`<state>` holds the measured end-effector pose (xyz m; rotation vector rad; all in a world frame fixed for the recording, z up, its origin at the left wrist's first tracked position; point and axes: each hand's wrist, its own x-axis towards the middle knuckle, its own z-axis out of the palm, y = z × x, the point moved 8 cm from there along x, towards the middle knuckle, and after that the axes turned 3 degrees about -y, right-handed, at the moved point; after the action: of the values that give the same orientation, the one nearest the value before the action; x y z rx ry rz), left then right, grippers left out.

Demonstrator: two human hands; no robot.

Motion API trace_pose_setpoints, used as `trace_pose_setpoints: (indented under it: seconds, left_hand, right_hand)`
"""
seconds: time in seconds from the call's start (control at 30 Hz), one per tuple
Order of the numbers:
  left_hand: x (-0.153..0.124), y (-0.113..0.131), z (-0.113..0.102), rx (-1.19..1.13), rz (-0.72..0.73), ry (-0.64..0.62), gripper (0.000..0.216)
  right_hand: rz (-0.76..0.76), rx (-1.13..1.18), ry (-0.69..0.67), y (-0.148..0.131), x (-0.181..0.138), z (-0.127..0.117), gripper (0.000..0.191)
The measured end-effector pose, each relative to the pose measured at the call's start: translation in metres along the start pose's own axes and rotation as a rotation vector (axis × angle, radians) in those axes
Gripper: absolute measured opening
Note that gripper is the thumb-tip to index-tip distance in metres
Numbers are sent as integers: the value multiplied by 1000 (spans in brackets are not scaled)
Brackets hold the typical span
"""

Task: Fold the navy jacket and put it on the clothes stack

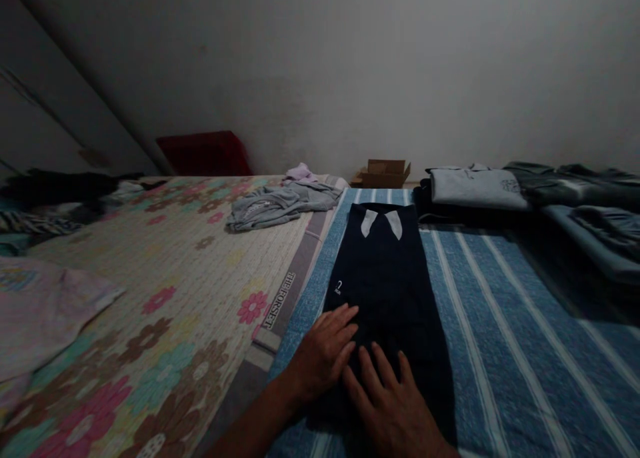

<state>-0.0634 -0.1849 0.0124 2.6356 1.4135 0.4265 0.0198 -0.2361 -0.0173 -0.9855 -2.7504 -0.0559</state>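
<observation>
A dark navy shirt [387,278] with a white collar lies folded lengthwise on a blue striped sheet [500,325]. My left hand [323,355] lies flat and open on the shirt's near left edge. My right hand [393,405] rests flat beside it on the shirt's near end, fingers stretched out. The two hands touch each other at the fingers. Neither hand holds anything.
A floral quilt [150,298] covers the left side, with a crumpled grey garment [280,205] at its far end. Folded clothes [475,186] are stacked at the far right. A small cardboard box [383,173] stands by the wall, and a red object [205,153] to its left.
</observation>
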Motion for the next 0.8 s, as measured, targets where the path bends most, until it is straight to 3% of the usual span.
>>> trace_pose_setpoints:
  seconds: [0.3, 0.57, 0.8]
  left_hand:
    - [-1, -8, -2, -163, -27, 36, 33]
    - [2, -17, -8, -309, -90, 14, 31]
    - [3, -19, -7, -244, -55, 8, 30]
  right_hand:
    - [30, -18, 48, 2, 0, -6, 40]
    - [18, 32, -119, 5, 12, -9, 38]
    - [66, 22, -144, 4, 20, -7, 35]
